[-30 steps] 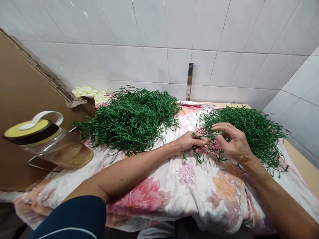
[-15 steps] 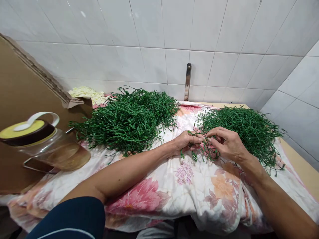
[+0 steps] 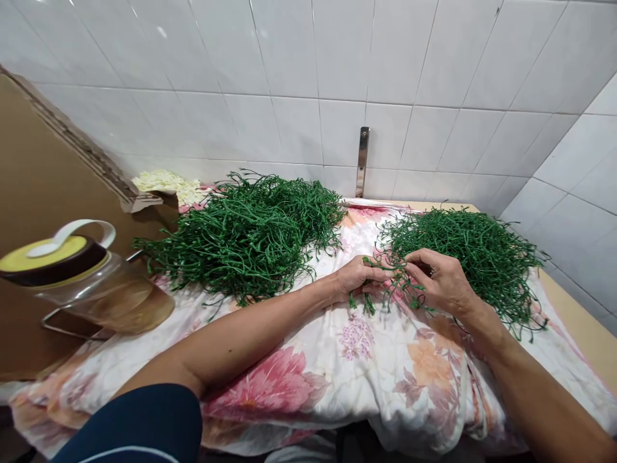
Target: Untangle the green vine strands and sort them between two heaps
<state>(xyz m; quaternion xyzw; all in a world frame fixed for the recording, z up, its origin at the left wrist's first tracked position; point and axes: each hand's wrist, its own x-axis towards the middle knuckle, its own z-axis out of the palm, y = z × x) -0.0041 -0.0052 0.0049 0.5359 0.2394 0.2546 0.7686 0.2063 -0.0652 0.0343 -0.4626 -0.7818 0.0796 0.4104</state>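
Observation:
My left hand (image 3: 360, 276) is closed on a few thin green artificial stems (image 3: 368, 302), whose tips hang below the fingers. Thumb and forefinger of my right hand (image 3: 441, 283) are pinched on the green stems (image 3: 400, 276) between the two hands. Just behind my right hand lies a heap of green stems (image 3: 470, 247). A larger heap of the same stems (image 3: 245, 238) lies to the left, beyond my left forearm. Both heaps rest on a white floral cloth (image 3: 308, 341). Exactly which stem each hand pinches is hard to make out.
At the left stands a clear jug (image 3: 130, 292) with a yellow and brown lid and liquid inside, beside a cardboard box (image 3: 43, 193). Pale cream pieces (image 3: 171, 183) lie behind the left heap. A metal bracket (image 3: 362, 161) is on the tiled wall (image 3: 289, 58).
My right hand has drawn slightly right, away from my left hand, and the gap between the fingertips is wider. Stems now stretch between them. The view has shifted slightly.

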